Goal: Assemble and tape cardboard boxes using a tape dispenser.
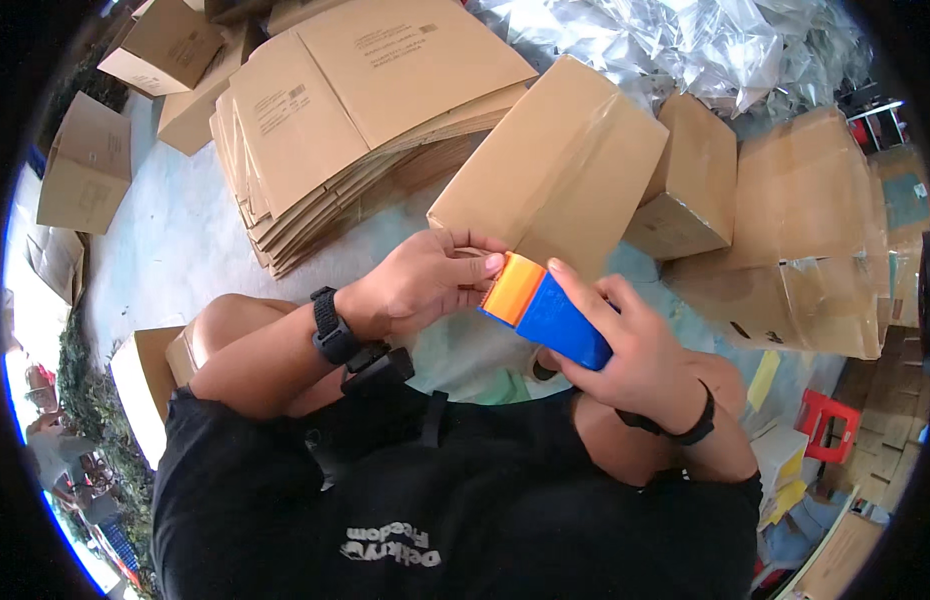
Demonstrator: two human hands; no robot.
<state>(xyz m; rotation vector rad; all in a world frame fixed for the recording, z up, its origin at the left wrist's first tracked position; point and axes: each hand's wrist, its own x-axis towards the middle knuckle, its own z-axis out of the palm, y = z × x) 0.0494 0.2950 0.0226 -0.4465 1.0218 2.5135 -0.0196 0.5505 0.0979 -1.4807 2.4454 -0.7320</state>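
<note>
The right hand (635, 350) is clenched around a blue tape dispenser (547, 312) with an orange front, held above the lap. The left hand (425, 280) pinches at that orange end with thumb and fingertips, apparently freeing the tape's loose end; the tape itself is too small to make out. Just beyond the hands stands one taped cardboard box (555, 165), tilted, touching a second closed box (690, 185) to its right. The step looks like readying tape for sealing; next the dispenser would need pressing onto a seam. One stack of flattened cartons (355, 110) lies behind on the floor (175, 240), with crumpled silver film (705, 45) beyond.
</note>
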